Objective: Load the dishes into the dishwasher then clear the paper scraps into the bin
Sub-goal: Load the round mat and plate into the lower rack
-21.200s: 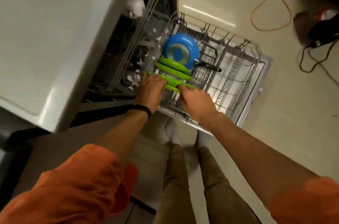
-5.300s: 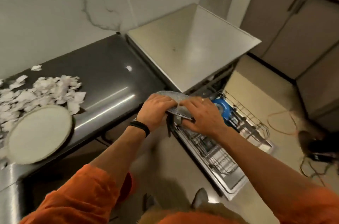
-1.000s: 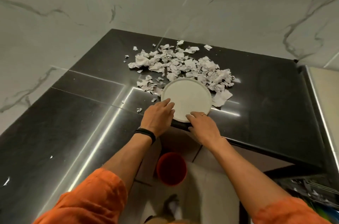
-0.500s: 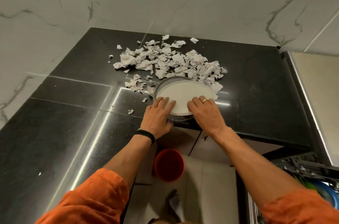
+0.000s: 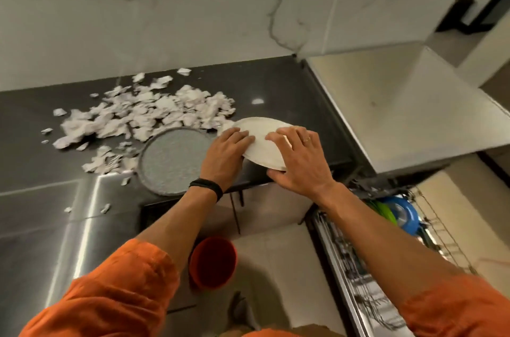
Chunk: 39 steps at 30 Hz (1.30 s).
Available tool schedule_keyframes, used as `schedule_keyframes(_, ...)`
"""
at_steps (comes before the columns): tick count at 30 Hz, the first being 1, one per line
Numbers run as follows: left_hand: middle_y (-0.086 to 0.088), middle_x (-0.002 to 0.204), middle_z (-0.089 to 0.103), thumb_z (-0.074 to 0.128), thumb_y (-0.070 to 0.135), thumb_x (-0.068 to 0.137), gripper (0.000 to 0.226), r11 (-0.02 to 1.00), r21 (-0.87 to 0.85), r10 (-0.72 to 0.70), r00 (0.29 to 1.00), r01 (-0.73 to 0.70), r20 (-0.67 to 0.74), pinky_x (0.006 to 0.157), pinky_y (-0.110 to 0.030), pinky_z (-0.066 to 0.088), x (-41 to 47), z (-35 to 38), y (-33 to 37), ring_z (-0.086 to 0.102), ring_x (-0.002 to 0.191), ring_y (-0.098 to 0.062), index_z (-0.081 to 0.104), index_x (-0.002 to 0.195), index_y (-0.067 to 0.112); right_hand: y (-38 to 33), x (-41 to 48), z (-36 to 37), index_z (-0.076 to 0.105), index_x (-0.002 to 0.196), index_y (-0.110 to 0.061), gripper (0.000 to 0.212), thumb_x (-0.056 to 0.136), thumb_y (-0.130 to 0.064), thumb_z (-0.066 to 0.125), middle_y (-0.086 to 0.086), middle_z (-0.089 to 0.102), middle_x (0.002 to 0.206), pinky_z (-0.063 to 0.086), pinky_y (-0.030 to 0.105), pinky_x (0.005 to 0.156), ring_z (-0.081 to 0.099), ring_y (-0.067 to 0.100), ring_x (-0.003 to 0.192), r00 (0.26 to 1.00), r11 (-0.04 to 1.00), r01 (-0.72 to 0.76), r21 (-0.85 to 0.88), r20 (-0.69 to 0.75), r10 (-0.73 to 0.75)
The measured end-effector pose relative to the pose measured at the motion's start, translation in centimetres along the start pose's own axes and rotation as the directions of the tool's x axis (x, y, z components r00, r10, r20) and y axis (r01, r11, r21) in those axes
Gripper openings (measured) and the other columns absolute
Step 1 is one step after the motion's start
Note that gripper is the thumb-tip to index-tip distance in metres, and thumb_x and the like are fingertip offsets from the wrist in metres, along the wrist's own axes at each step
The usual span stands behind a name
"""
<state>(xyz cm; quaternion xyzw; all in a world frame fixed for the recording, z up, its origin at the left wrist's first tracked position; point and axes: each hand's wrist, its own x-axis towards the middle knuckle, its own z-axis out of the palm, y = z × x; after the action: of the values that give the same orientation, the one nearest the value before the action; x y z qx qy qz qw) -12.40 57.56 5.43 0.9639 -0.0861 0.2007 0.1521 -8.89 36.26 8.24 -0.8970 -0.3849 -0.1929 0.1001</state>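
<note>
Fingers (image 5: 240,135) of L hand (image 5: 225,155), R hand (image 5: 302,164) grip white plate (image 5: 259,126), now off grey plate (image 5: 171,161).

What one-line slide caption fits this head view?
Left hand and right hand hold a tilted white plate beside a grey plate and paper scraps.

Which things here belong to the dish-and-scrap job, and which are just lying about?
Job: white plate, held by left hand and right hand; grey plate; paper scraps; red bin; dishwasher rack holding blue bowl and green plates.
Not the job: pale worktop on the right; black wristband.
</note>
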Motion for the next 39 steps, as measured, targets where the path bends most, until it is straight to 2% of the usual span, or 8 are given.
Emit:
schedule_keyframes(4, -0.012, 0.110, 0.070, 0.062, 0.000, 0.080, 0.032, 0.976, -0.083, 0.206, 0.977, -0.202, 0.051, 0.088, -0.050, 0.056, 3.9, 2.6, 7.5, 0.062, 0.111, -0.036, 0.069, 0.110, 0.007, 4.8, -5.5, -2.8, 0.043, 0.148, -0.017, 0.079, 0.077, -0.045, 0.062, 0.008, 0.048, 0.145, 0.038, 0.042, 0.111, 0.043, 0.029, 0.137, 0.985, 0.987, -0.158, -0.031, 0.067, 0.160)
schedule_keyframes(6, -0.009, 0.108, 0.069, 0.070, -0.002, 0.079, 0.033, 0.957, -0.122, 0.274, 0.959, -0.264, 0.072, 0.088, -0.050, 0.056, 5.2, 4.2, 11.3, 0.061, 0.110, -0.035, 0.068, 0.109, 0.010, 7.3, -8.8, -4.1, 0.046, 0.146, -0.016, 0.069, 0.083, -0.042, 0.057, 0.007, 0.057, 0.137, 0.050, 0.042, 0.097, 0.058, 0.028, 0.124, 0.967, 0.973, -0.229, -0.041, 0.103, 0.232)
schedule_keyframes(9, -0.008, 0.117, 0.067, 0.066, 0.005, 0.086, 0.034, 0.930, -0.177, 0.343, 0.935, -0.323, 0.096, 0.092, -0.049, 0.054, 6.2, 6.5, 17.0, 0.060, 0.114, -0.032, 0.066, 0.119, 0.013, 10.2, -14.4, -5.5, 0.063, 0.124, -0.015, 0.044, 0.085, -0.035, 0.061, 0.004, 0.073, 0.106, 0.056, 0.037, 0.056, 0.072, 0.028, 0.081, 0.952, 0.952, -0.294, -0.085, 0.064, 0.299)
schedule_keyframes(14, -0.008, 0.123, 0.064, 0.067, 0.005, 0.087, 0.045, 0.880, -0.271, 0.448, 0.872, -0.391, 0.195, 0.096, -0.048, 0.052, 6.4, 11.0, 25.6, 0.059, 0.116, -0.031, 0.061, 0.131, 0.014, 13.6, -23.8, -6.5, 0.066, 0.117, -0.013, 0.038, 0.087, -0.036, 0.058, 0.003, 0.075, 0.094, 0.050, 0.030, 0.046, 0.072, 0.023, 0.069, 0.899, 0.898, -0.417, -0.141, 0.082, 0.430)
schedule_keyframes(18, -0.011, 0.118, 0.065, 0.069, 0.002, 0.084, 0.040, 0.814, -0.308, 0.574, 0.762, -0.492, 0.299, 0.090, -0.049, 0.054, 4.7, 15.7, 29.8, 0.062, 0.110, -0.034, 0.065, 0.123, 0.011, 14.5, -30.4, -5.3, 0.068, 0.114, -0.015, 0.043, 0.077, -0.032, 0.080, 0.000, 0.074, 0.086, 0.047, 0.027, 0.043, 0.069, 0.021, 0.060, 0.826, 0.839, -0.530, -0.121, 0.147, 0.543)
schedule_keyframes(24, -0.011, 0.105, 0.066, 0.067, 0.002, 0.086, 0.024, 0.735, -0.385, 0.676, 0.641, -0.558, 0.363, 0.085, -0.047, 0.055, 1.6, 22.6, 31.2, 0.063, 0.102, -0.034, 0.069, 0.110, 0.008, 15.0, -34.6, -0.2, 0.062, 0.121, -0.021, 0.040, 0.085, -0.035, 0.073, -0.002, 0.073, 0.090, 0.049, 0.030, 0.047, 0.070, 0.022, 0.066, 0.691, 0.738, -0.667, -0.102, 0.287, 0.664)
schedule_keyframes(33, -0.018, 0.098, 0.066, 0.066, -0.004, 0.077, 0.022, 0.766, -0.393, 0.641, 0.652, -0.509, 0.404, 0.083, -0.037, 0.044, 0.2, 43.3, 26.5, 0.058, 0.097, -0.033, 0.071, 0.097, 0.004, 20.2, -37.6, 16.9, 0.057, 0.136, -0.018, 0.042, 0.095, -0.026, 0.060, 0.009, 0.073, 0.109, 0.053, 0.038, 0.061, 0.071, 0.035, 0.082, 0.541, 0.615, -0.780, -0.112, 0.374, 0.754)
schedule_keyframes(39, -0.018, 0.104, 0.068, 0.035, 0.014, 0.087, 0.040, 0.761, -0.425, 0.646, 0.633, -0.490, 0.426, 0.091, -0.032, 0.040, -1.7, 53.7, 22.1, 0.063, 0.102, -0.037, 0.072, 0.100, 0.004, 21.7, -39.5, 27.9, 0.044, 0.146, -0.022, 0.043, 0.103, -0.029, 0.046, 0.013, 0.070, 0.114, 0.049, 0.042, 0.071, 0.067, 0.039, 0.095, 0.470, 0.554, -0.823, -0.129, 0.395, 0.790)
